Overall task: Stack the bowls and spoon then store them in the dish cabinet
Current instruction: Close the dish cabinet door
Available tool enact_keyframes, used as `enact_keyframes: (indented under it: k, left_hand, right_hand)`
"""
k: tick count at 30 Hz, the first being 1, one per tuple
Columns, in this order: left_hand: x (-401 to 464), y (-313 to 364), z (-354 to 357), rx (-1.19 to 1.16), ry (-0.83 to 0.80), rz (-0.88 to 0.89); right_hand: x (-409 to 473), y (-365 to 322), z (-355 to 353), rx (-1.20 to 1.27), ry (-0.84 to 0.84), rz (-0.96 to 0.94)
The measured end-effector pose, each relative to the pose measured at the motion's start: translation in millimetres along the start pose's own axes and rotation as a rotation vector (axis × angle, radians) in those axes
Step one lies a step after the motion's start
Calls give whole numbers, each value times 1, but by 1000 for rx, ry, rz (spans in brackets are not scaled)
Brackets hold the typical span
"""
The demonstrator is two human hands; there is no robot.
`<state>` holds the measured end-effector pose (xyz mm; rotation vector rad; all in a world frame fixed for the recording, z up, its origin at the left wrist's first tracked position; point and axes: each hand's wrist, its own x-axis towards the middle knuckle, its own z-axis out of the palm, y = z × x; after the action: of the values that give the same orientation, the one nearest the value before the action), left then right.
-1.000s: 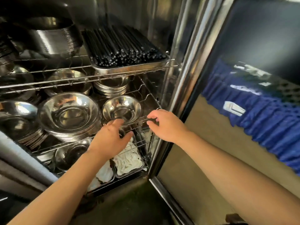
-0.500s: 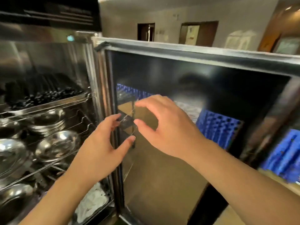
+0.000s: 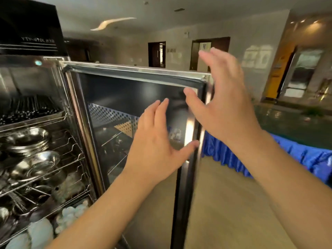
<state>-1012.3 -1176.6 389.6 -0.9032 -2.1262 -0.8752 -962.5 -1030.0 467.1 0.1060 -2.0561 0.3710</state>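
- The left hand (image 3: 156,141) is spread and empty, palm toward the inner glass of the cabinet door (image 3: 136,97), thumb reaching to the door's free edge; whether the palm actually touches the glass cannot be told.
- The right hand (image 3: 222,108) is also released, fingers splayed and blurred, raised at the door's upper outer corner; it grips nothing.
- The step in hand looks like closing the door. To do it well, I would push flat on the frame near the free edge, not on the glass, swing it evenly, and draw the fingers clear of the closing gap before it meets the cabinet.
- To the left, the dish cabinet (image 3: 59,72) stands open. The steel bowls (image 3: 34,164) sit stacked on its wire racks (image 3: 71,155), so the storing seems done.
- The spoon cannot be picked out; the lower racks are a blur of metal and pale cloth-like bundles (image 3: 37,232).
- A tray of dark sticks (image 3: 30,112), likely chopsticks, lies on the rack above.
- The cabinet's left part and bottom are cut off by the frame.
- Beyond the door, a blue skirted table (image 3: 296,159) and a dim hall are soft with motion blur.
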Motion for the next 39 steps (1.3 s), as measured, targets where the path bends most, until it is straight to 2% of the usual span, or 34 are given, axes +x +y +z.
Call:
enact_keyframes:
  k: [4,8,12,16,24,30,33,36,39]
  left_hand:
    - [-5,24,31,39,-26,-61]
    - [-20,34,41,78,-45,-119]
    - [-37,35,34,80,-50,-101]
    - [-53,36,9,72,-12,-80]
    - [-90,24,-47,147,200,-80]
    - [-123,6,-97,261,319,-186]
    - [-140,-1,-125,366,323,-275]
    - [-152,-4,-147,425,311,-384]
    - [-163,-7,-167,469,321,-435]
  right_hand:
    - [-2,16,-2,195,-118,144]
    - [-6,19,-9,273,-184,120]
    - [-13,7,-13,287,-193,86]
    - [-22,-19,-19,353,-181,8]
    - [-42,-74,-24,508,-203,-206]
    - [-58,-109,-4,811,-245,-330]
    - [-69,-126,12,967,-360,-308]
    - [-82,-135,25,998,-463,-291]
    - [-94,-144,39,890,-491,-334]
